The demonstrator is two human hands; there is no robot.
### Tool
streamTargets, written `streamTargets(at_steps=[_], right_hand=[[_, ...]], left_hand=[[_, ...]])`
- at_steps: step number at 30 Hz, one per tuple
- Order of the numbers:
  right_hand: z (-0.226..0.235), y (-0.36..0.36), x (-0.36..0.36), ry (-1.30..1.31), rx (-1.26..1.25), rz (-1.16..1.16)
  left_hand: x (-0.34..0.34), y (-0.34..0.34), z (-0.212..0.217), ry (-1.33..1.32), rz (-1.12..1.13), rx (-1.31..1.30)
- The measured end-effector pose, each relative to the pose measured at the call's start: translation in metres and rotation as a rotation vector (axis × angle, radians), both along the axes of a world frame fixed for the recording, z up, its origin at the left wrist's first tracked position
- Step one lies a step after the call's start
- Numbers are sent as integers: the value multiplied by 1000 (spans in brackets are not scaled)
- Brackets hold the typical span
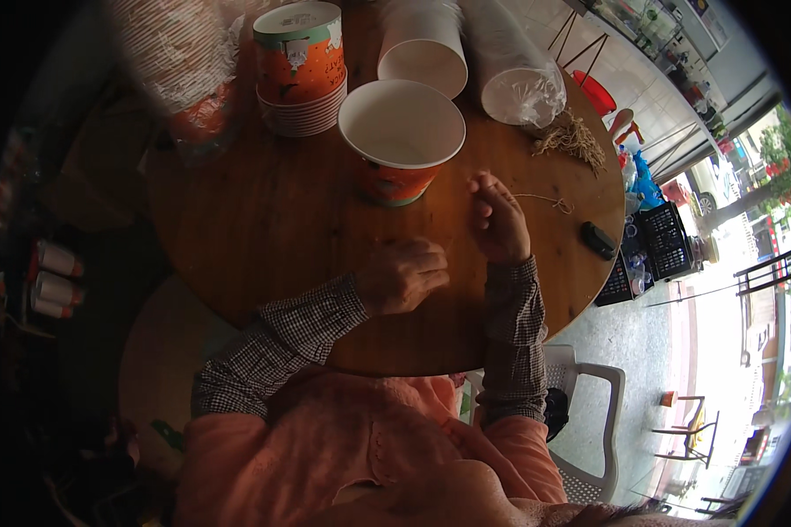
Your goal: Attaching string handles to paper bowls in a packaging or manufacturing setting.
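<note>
My left hand is over the near middle of the round wooden table, its fingers curled together; whatever they may hold is hidden. To its right, my right hand is raised with thumb and fingertips pinched, and nothing between them can be made out. A thin strand of twine shows just beyond the right hand's knuckles; I cannot tell whether the fingers hold its other end. Just ahead of both hands a paper bucket, white inside and orange with a green base outside, stands upright and untouched.
Behind stand a stack of orange paper buckets, a plastic-wrapped stack, white tubs and a wrapped sleeve of cups. A twine bundle and a black object lie right. Beyond the edge are a black crate and white chair.
</note>
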State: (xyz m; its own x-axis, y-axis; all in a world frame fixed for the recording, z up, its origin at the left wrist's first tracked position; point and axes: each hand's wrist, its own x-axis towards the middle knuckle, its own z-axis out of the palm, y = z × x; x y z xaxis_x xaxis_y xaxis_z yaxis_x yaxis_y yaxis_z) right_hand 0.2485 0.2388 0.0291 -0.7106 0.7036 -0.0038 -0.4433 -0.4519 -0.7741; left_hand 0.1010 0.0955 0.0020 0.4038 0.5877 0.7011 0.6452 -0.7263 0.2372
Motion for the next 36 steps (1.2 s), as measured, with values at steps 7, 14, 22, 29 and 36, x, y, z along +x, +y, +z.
streamTargets(at_steps=[7,14,22,29,36], right_hand=[[5,10,13,112,-30,-205],[13,0,9,38,137,-291],[24,-28,-6,-474,938,-330],[28,-48,-19,-532,1350,-197],[20,-50,-24,-557,1351,-191]], left_hand=[[20,-7,-16,8,-163,-197],[25,-6,-22,47,-331,-284],[-10,-11,23,-520,246,-509],[-33,6,5,-733,334,-421],[-28,11,5,-553,417,-203]])
